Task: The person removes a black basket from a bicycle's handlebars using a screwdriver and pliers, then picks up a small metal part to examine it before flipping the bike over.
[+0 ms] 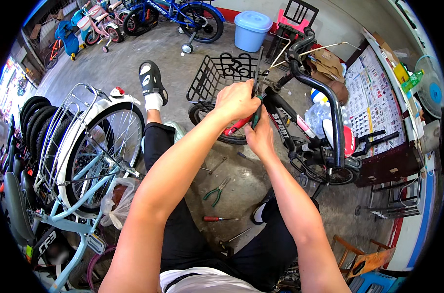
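Both my hands meet at the front of a small black bicycle [280,119], just right of its black wire basket [214,75]. My left hand [237,101] is closed in a fist; what its fingers hold is mostly hidden, with a dark, slim metal part [259,71] rising above it. Just below, my right hand [261,136] is closed around a dark green tool handle [256,116], whose working end I cannot make out. A red part [236,127] shows under my left wrist. The black handlebar [319,83] curves to the right of my hands.
On the floor between my legs lie green-handled pliers [217,192], a red-handled screwdriver [221,219] and a small wrench [217,166]. A light blue bicycle [102,173] stands close on the left. Behind are a blue lidded bucket [252,30] and a blue bicycle [183,17].
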`<state>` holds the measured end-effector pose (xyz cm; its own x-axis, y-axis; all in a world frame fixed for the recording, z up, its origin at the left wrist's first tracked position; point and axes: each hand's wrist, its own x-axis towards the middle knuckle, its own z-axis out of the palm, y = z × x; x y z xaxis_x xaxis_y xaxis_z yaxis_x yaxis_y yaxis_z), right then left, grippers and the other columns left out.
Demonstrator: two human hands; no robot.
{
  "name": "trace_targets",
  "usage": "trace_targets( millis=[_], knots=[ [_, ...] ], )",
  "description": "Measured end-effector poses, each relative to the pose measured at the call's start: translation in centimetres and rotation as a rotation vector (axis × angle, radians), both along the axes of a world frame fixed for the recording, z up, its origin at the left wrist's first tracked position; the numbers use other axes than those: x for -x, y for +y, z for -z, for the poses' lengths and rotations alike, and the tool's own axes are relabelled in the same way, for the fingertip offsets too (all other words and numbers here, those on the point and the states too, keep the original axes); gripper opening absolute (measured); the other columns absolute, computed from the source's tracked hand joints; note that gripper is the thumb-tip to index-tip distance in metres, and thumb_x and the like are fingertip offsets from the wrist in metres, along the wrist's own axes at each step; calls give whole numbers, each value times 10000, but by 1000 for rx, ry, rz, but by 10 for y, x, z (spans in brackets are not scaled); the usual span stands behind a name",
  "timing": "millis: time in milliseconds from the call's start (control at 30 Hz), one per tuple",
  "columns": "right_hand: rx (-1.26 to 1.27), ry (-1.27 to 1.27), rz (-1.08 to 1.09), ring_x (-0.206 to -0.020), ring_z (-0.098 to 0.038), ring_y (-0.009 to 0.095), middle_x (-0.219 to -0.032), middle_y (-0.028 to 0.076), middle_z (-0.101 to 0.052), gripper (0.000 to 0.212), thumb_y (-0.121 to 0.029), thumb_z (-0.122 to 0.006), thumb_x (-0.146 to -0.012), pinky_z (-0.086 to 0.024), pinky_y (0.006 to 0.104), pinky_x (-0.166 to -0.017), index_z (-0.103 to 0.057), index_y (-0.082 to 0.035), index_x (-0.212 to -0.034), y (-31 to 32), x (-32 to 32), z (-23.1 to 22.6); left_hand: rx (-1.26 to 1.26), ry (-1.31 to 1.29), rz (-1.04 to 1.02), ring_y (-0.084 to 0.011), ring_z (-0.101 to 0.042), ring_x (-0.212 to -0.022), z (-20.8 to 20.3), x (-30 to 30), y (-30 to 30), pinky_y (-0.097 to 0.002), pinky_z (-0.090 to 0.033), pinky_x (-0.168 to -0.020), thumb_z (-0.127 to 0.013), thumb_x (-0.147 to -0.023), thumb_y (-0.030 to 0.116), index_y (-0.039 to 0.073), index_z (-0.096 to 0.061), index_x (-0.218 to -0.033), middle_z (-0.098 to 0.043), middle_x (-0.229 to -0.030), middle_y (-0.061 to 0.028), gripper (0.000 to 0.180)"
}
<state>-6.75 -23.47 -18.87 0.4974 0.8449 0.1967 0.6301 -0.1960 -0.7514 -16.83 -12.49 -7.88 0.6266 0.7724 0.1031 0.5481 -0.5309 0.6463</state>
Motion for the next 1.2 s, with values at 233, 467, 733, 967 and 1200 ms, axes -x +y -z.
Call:
trace_targets(
  millis=[233, 467, 733, 967, 1200],
  knots=[
    [-17, 202, 24, -1245, -596, 437, -1350, 253, -592, 800, -66, -623, -833, -460, 482, -1021, -294, -75, -1562, 2, 4, 0, -49, 23, -5, -478, -680, -1004, -2, -3, -2, -555, -522, -877, -614, -859, 288, -11, -655, -1049, -722, -973, -283, 357],
    [-72, 373, 38, -1068, -662, 390, -1133, 198, -648, 761, 2, -584, -827, -500, 452, -959, -328, -78, -1538, 1, 8, 3, -30, 57, 0, -476, -681, -1006, -10, -4, -8, -545, -525, -881, -608, -870, 308, -8, -648, -1078, -723, -990, -280, 381],
    [-85, 809, -99, -813, -674, 198, -988, 91, -634, 693, -23, -578, -834, -542, 373, -722, -403, -81, -1502, -9, 3, -17, 7, 24, -26, -467, -679, -1010, -8, 0, -5, -545, -519, -886, -590, -871, 320, 43, -679, -1107, -732, -991, -253, 376],
    [21, 305, 3, -1064, -670, 455, -1172, 273, -666, 639, -49, -608, -846, -516, 507, -916, -412, -61, -1453, -17, 0, -29, 76, -2, -76, -344, -736, -871, 8, 5, 2, -462, -538, -794, -588, -848, 298, 95, -696, -1066, -749, -799, -142, 317],
    [-53, -2, 74, -1047, -674, 501, -1086, 303, -685, 744, -24, -590, -788, -498, 523, -922, -384, -71, -1502, -22, -5, -29, -44, 73, -94, -470, -677, -971, 4, 1, -10, -556, -524, -854, -577, -848, 290, 101, -683, -1180, -724, -950, -254, 397]
  ],
)
